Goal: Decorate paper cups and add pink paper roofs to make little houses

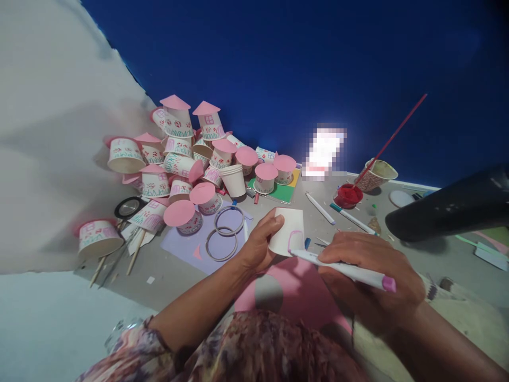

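A white paper cup [287, 228] is held upside down in my left hand [262, 239], its thumb on the cup's side. My right hand [366, 270] grips a white marker [353, 271] with a pink end. The marker's tip touches the cup near the lower end of a pink arch-shaped line. Beneath both hands lies a pink sheet [306, 286] with a round hole. Left of the cup, two grey rings [221, 244] rest on a lilac sheet [178, 246].
Many decorated cups with pink cone tops [177, 119] are piled at the back left. Stacked plain cups [233, 181] stand beside them. Further right are loose markers [320, 208], a red pot [348, 196] with a stick, and a black cylinder [445, 204].
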The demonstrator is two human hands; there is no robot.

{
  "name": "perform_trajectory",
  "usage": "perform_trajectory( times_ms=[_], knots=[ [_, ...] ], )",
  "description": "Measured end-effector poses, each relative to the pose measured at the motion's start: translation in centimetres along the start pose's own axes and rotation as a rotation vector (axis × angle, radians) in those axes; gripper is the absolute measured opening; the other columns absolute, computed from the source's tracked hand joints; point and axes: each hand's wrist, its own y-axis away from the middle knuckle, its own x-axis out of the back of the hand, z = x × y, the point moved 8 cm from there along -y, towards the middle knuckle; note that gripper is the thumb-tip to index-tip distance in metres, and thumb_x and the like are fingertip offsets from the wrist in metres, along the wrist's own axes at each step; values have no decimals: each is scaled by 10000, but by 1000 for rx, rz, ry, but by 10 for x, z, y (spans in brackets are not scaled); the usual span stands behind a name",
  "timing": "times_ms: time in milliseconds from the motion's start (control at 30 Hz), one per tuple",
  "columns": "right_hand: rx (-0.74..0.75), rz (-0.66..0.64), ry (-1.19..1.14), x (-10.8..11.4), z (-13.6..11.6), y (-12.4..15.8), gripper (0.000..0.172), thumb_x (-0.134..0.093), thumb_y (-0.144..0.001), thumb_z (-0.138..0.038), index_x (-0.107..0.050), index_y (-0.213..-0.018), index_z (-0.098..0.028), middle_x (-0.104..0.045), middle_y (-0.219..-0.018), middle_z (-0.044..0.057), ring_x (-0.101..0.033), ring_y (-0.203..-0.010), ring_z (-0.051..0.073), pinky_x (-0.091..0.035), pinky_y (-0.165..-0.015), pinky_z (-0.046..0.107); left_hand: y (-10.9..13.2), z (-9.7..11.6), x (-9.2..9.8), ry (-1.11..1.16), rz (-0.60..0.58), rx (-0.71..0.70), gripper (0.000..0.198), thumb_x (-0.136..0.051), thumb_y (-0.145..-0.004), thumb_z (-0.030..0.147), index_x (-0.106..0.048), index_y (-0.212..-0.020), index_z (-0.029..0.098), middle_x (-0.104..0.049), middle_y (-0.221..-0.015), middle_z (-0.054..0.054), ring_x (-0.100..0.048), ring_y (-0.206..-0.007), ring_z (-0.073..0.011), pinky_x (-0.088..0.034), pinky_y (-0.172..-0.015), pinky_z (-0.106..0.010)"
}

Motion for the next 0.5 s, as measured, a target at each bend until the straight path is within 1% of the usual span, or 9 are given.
perform_trajectory(
  times_ms=[200,300,400,500],
  knots=[
    [-5,-15,10,0,2,1,124,-654,-922,-100,-678,-952,-219,-729,-685,4,-669,-558,181,-528,-552,322,1,-1,-2,1,-20,-2,483,-905,-701,437,-712,-1045,158,-707,-864,-31,-627,-714,-161,-475,-673,-270],
    [-30,15,46,2,4,3,152,-679,-904,-92,-688,-985,-220,-747,-721,15,-705,-606,196,-542,-581,330,3,-2,-3,-21,-38,3,482,-895,-716,445,-707,-1054,157,-699,-838,-34,-618,-703,-166,-461,-670,-275],
    [-61,38,66,4,7,3,152,-693,-895,-97,-693,-978,-224,-753,-734,19,-710,-616,193,-540,-582,323,4,-1,-4,-35,-51,-3,498,-901,-709,454,-708,-1058,155,-704,-849,-41,-620,-709,-168,-458,-667,-272],
    [-42,47,70,5,6,2,126,-702,-893,-103,-692,-961,-209,-751,-724,22,-707,-616,185,-533,-581,313,3,-2,-4,-37,-50,-5,508,-914,-693,462,-718,-1053,161,-706,-857,-38,-620,-712,-160,-459,-658,-258]
  ],
)
